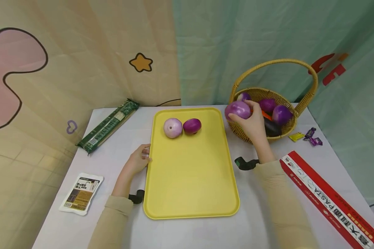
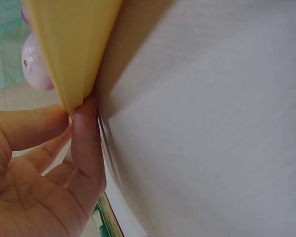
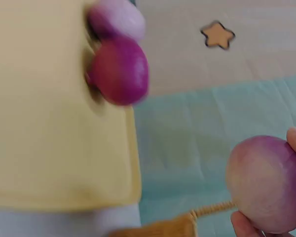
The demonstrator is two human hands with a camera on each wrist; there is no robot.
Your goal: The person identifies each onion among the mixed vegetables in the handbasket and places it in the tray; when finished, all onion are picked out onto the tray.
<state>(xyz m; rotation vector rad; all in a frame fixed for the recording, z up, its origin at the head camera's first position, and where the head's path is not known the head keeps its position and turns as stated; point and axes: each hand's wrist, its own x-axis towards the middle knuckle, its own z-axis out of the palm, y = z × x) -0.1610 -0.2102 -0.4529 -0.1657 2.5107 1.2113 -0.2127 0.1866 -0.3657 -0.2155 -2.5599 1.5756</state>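
My right hand (image 1: 252, 121) grips a large pale-purple onion (image 1: 238, 110), thumb and fingers around its sides, over the left rim of a wicker basket (image 1: 242, 133). That onion (image 3: 266, 185) shows at the lower right of the right wrist view. With thumb and fingers, my left hand (image 2: 54, 163) pinches the left edge of a yellow tray (image 1: 191, 176). Toward the tray's far end, a pale onion (image 1: 172, 128) lies beside a smaller dark-purple onion (image 1: 192, 126).
Inside the basket are purple vegetables (image 1: 282, 115), a dark eggplant (image 1: 272, 128) and something orange. Wrapped candies (image 1: 311, 135) lie near it. A long red pasta box (image 1: 330, 200) is at right. A green packet (image 1: 109, 126) and a white-edged pouch (image 1: 81, 193) lie at left.
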